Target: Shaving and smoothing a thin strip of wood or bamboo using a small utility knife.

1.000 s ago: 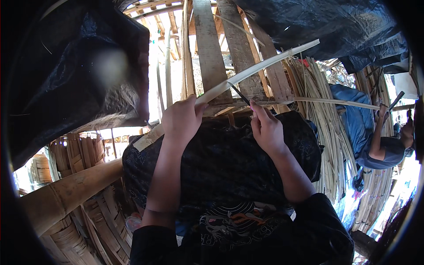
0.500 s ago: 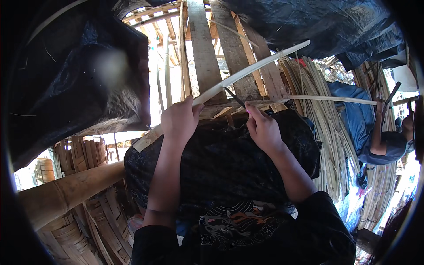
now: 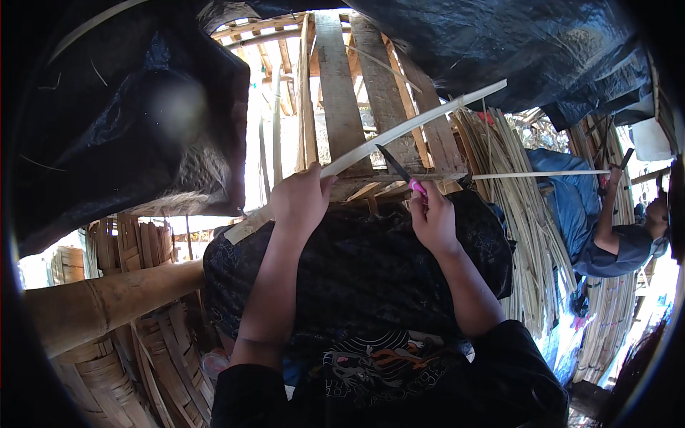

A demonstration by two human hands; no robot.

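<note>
My left hand point(image 3: 303, 200) grips a long pale bamboo strip point(image 3: 399, 132) that slants from lower left up to the upper right. My right hand point(image 3: 432, 217) holds a knife with a pink handle point(image 3: 416, 187); its dark blade point(image 3: 392, 162) points up toward the strip, just under it. Both hands rest over a dark patterned cloth point(image 3: 357, 264) spread across my lap.
A thick bamboo pole point(image 3: 107, 303) lies at the left above woven bamboo baskets point(image 3: 153, 357). Bundles of bamboo strips point(image 3: 528, 235) hang at the right. Another person in blue point(image 3: 606, 235) at the far right holds a thin strip point(image 3: 542, 173). Dark tarpaulin point(image 3: 128, 114) hangs overhead.
My right hand has drawn the knife back along the strip toward me, and the blade now points up under it. The left hand keeps its grip on the strip.
</note>
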